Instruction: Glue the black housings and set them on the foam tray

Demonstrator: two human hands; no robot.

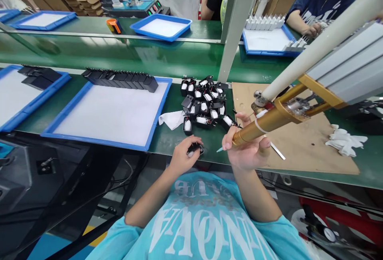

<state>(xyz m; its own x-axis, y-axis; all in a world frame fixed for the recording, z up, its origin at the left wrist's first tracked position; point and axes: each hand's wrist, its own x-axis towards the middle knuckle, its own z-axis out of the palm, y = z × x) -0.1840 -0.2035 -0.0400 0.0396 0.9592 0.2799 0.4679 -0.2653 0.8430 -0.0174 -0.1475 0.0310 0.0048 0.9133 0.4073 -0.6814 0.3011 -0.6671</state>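
Observation:
My left hand is closed around a small black plastic housing with a white part inside, held low over the near edge of the green bench. Just to the right, my right hand grips the front of a gold-coloured dispensing gun, slightly blurred. The gun's thin teal nozzle points left toward the housing, apart from it. Beyond both hands lies a heap of similar black housings, many showing white parts and thin wires. A white cloth lies beside the heap.
A blue-rimmed tray at left carries a row of black housings along its far side. Cardboard covers the right bench, with crumpled white gloves. A metal post rises behind the heap. Co-workers sit opposite.

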